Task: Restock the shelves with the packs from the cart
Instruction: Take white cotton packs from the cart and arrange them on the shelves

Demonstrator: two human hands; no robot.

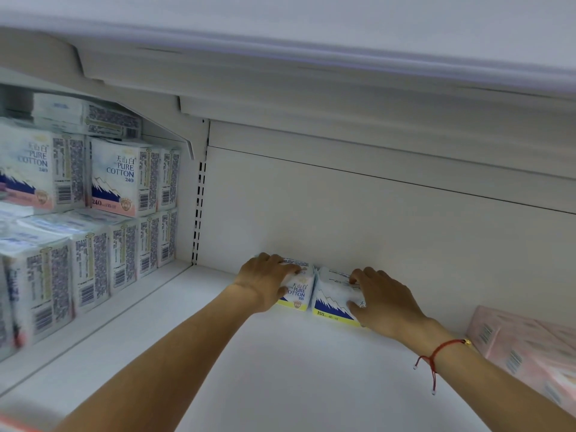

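Two small white packs with a blue mountain print and yellow bottom band stand side by side at the back of the white shelf (280, 369). My left hand (265, 279) grips the left pack (299, 291), fingers over its top and thumb on its front. My right hand (383, 297) grips the right pack (332, 302) the same way, fingers on top and thumb on the front. The two packs touch each other near the back wall. A red string bracelet sits on my right wrist.
Stacked white "Pure Cotton 240" packs (121, 179) fill the neighbouring shelf bay at left, in two tiers. A pink pack (526, 350) lies at the shelf's right edge. An upper shelf (343, 67) overhangs close above. A slotted upright (199, 213) divides the bays.
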